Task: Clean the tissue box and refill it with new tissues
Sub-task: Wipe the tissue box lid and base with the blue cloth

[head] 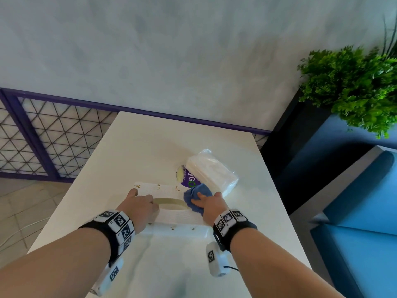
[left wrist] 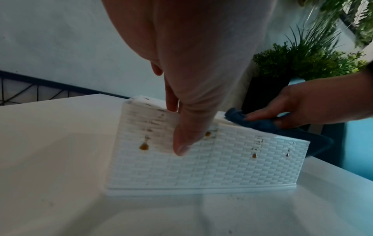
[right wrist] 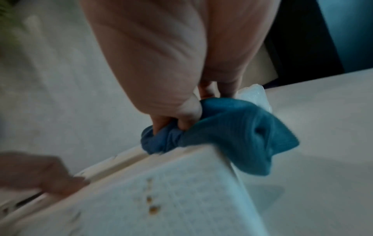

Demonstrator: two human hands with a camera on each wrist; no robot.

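A white woven-pattern plastic tissue box [head: 171, 211] with brown stains stands on the white bench [head: 150, 147], directly under both hands. The left hand [head: 139, 208] grips its left end, thumb down the near wall. The right hand [head: 209, 206] clutches a bunched blue cloth [head: 196, 195] on the box's right top edge. A plastic-wrapped pack of white tissues [head: 211, 172] lies just beyond, to the far right.

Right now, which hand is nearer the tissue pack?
Right. The right hand holds the cloth just in front of the pack; the left hand grips the box's far end.
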